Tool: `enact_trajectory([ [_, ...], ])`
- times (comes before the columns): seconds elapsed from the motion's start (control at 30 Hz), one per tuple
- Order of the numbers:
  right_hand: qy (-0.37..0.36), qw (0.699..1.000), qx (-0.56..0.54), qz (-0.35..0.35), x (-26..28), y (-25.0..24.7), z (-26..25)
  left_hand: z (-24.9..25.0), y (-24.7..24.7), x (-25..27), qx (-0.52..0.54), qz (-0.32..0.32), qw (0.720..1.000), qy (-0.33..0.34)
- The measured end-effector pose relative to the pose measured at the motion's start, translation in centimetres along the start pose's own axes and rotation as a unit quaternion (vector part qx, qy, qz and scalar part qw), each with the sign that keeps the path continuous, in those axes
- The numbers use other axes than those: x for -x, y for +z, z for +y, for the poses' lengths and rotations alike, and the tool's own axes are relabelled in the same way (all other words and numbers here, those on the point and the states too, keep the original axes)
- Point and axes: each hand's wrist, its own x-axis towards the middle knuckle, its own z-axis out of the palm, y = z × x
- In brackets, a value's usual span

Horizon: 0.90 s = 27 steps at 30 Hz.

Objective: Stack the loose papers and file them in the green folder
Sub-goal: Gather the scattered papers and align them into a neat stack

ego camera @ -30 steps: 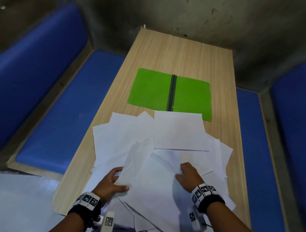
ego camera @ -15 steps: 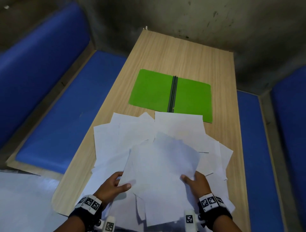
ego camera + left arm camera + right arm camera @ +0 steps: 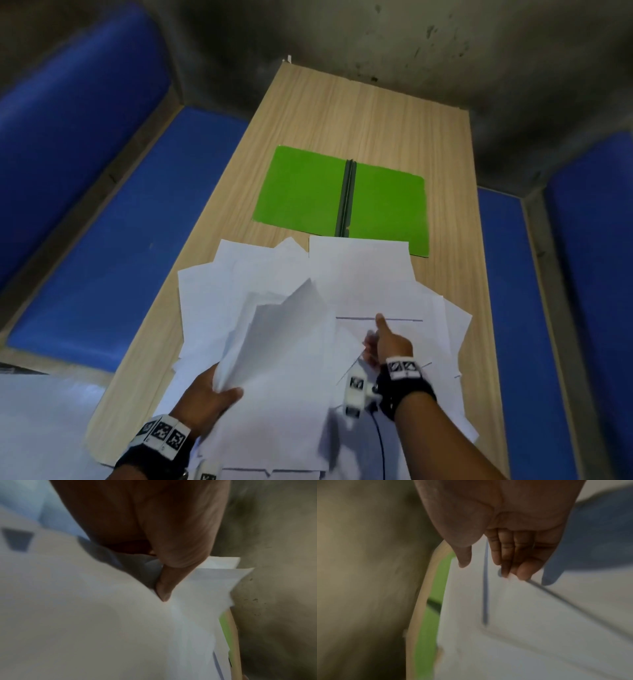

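1. The open green card folder [image 3: 342, 200] with a dark centre spine lies flat on the pale wood-grain worktop [image 3: 359, 116].
2. Loose white paper sheets [image 3: 239, 274] are fanned in an overlapping spread just on the near side of the folder, one sheet's far edge touching or covering its near edge.
3. The left hand [image 3: 205, 397] grips a lifted bundle of white sheets [image 3: 284, 359], thumb on top, near of the folder.
4. The right hand [image 3: 390, 342] has relaxed, nearly straight fingers [image 3: 506, 555] over the spread, holding nothing.
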Motion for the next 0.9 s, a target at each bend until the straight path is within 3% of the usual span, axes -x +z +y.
enact_trajectory([
  [0.03,0.015,0.997,-0.080,0.000,-1.1,0.0,-0.5,-0.5,-0.6,0.1,0.015,0.007,1.000,-0.003],
  [0.1,0.030,0.993,-0.115,0.001,-2.2,0.6,-1.9,-0.9,-1.5,0.5,0.039,0.021,0.999,-0.002],
  [0.3,0.041,0.998,0.040,0.019,-4.1,1.4,-4.2,-1.7,-3.3,1.6,0.061,0.096,0.993,0.027],
  [0.37,0.017,1.000,0.018,0.012,-5.0,1.0,-4.4,-1.9,-3.8,1.8,0.075,0.113,0.990,0.031],
  [0.43,-0.005,0.999,0.027,0.041,-4.8,0.0,-4.7,-2.1,-4.4,1.8,0.079,0.132,0.987,0.035],
  [0.5,-0.028,0.986,0.126,0.103,-3.4,-1.4,-4.7,-1.8,-5.0,2.0,0.086,0.146,0.985,0.037],
  [0.57,-0.030,0.980,0.125,0.153,-1.8,-3.1,-3.5,-1.8,-5.8,2.0,0.111,0.151,0.982,0.030],
  [0.7,0.048,0.979,0.148,0.134,0.3,-5.5,1.5,-1.9,-7.0,1.9,0.135,0.147,0.980,0.013],
  [0.8,0.125,0.978,0.090,0.139,1.3,-5.0,3.1,-1.4,-7.3,1.9,0.141,0.141,0.980,0.015],
  [0.9,0.124,0.980,0.044,0.152,0.6,-3.7,3.5,-0.8,-7.3,2.1,0.156,0.135,0.978,0.017],
])
